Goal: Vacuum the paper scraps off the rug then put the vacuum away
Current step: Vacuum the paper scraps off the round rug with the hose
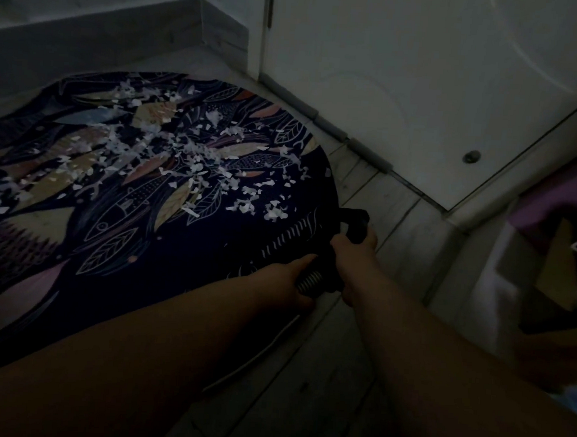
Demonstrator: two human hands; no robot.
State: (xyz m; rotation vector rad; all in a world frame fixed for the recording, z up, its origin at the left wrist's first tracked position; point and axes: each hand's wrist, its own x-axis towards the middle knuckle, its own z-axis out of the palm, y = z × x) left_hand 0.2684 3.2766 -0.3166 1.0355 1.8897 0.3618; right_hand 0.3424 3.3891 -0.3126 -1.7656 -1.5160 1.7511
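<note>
dark round leaf-patterned rug [143, 243] lies on pale floor [399, 208], white paper scraps [196, 158] strewn over its middle. at the rug's right edge, the black vacuum [356, 219]: right grip [352, 256] curled round its handle, left grip [283, 282] clasping its ribbed hose [307, 282].

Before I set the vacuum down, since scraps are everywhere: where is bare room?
Bare floor runs between the rug and the door, past where left hand and right hand grip the vacuum. The rug's near part is scrap-free. Crowded: paper scraps across its middle; clutter at right.
</note>
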